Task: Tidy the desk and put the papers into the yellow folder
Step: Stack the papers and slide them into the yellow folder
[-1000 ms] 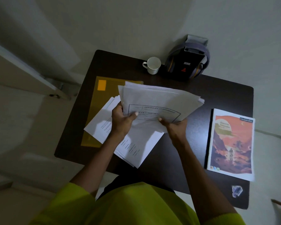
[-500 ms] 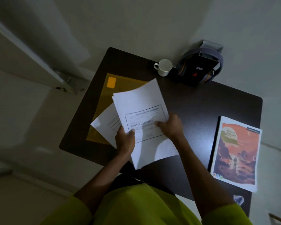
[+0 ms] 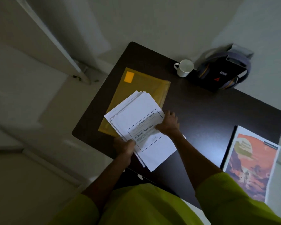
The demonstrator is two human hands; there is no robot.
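A stack of white papers, a framed certificate sheet on top, lies slanted across the near end of the yellow folder on the dark desk. My left hand grips the stack's near left edge, thumb on top. Along the stack's right edge my right hand holds the sheets, fingers spread over the top sheet. The folder lies flat and closed with an orange label at its far corner; the papers hide its near half.
A white mug and a dark backpack stand at the desk's far edge. A notebook with an orange illustrated cover lies at the right edge. A pale wall and door frame are to the left.
The lifted sheets have come down onto the others, gathered into one stack turned lengthwise over the folder. Both hands moved with them; the camera view shifted left.
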